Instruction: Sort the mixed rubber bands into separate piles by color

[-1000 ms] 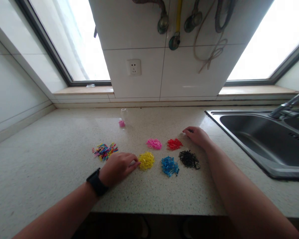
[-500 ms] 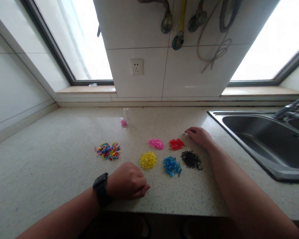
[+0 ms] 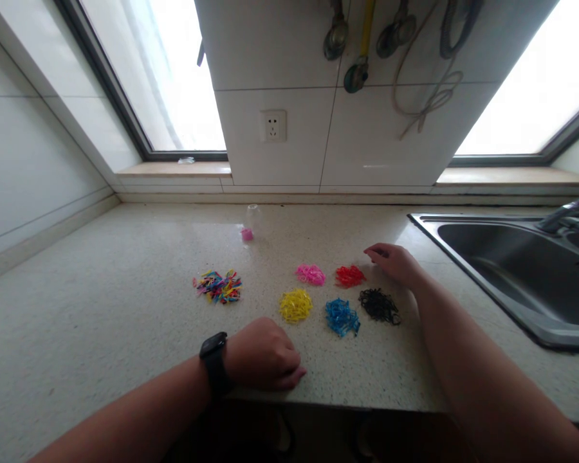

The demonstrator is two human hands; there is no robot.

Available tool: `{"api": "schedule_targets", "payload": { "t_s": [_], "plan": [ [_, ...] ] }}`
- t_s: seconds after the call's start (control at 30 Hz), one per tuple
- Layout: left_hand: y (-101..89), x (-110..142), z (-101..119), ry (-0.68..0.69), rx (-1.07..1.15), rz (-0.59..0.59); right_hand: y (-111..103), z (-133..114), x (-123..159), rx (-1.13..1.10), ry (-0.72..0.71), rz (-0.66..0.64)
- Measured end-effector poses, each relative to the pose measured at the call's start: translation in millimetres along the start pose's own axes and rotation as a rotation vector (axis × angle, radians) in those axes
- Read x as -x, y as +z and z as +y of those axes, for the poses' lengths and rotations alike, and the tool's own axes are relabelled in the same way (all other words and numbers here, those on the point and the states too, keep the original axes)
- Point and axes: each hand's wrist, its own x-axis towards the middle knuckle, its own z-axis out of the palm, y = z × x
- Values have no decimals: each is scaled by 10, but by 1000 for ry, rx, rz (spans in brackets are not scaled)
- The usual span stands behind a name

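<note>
My left hand (image 3: 265, 354), a dark watch on its wrist, rests closed in a fist by the counter's front edge, just below the pile of yellow rubber bands (image 3: 296, 305). Whatever its fingers may hold is hidden. My right hand (image 3: 392, 262) lies on the counter right of the red rubber bands (image 3: 350, 276) and above the black rubber bands (image 3: 379, 305). Its fingers are loosely curved and apart, pointing left, with nothing visible in them. Blue rubber bands (image 3: 342, 317) and pink rubber bands (image 3: 311, 274) form separate piles. A mixed-colour pile of rubber bands (image 3: 219, 286) sits to the left.
A clear container (image 3: 253, 217) stands further back, a pink piece (image 3: 247, 235) at its base. A steel sink (image 3: 502, 270) with a faucet (image 3: 567, 212) is set into the counter (image 3: 101, 308) on the right. The tiled wall behind carries a socket (image 3: 273, 125) and pipe fittings.
The camera view has shifted slightly, so everything appears further right. My left fist has slid a little rightward along the front edge. My right hand keeps its place beside the red pile.
</note>
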Motion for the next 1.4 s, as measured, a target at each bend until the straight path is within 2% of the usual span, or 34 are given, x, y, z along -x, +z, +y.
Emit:
{"api": "schedule_targets", "payload": {
  "t_s": [0.07,0.13,0.3,0.37,0.43,0.57,0.73,0.9,1.23,1.4],
  "plan": [
    [14,7,-7,4,-4,8,-11,-192,60,-84,-61,-2],
    [21,10,-14,7,-4,10,-16,-483,130,-106,-154,-29],
    [1,6,-18,12,-1,2,65,-1441,301,17,-417,-229],
    [-14,3,-13,10,-2,-1,162,-1790,346,68,-520,-335],
    [-28,-1,-7,7,-6,-6,303,-2070,367,116,-589,-381],
    [-39,-9,4,3,-45,-15,669,-2426,357,247,-680,-415],
    [-31,-4,9,-1,-100,-24,1081,-2634,335,370,-703,-462],
    [-8,2,-5,4,-86,-8,1291,-2711,343,476,-693,-490],
    [12,22,-21,16,-56,-3,1415,-2681,354,501,-703,-436],
    [-14,9,-14,16,-44,7,1290,-2650,396,478,-705,-439]
  ]
}}
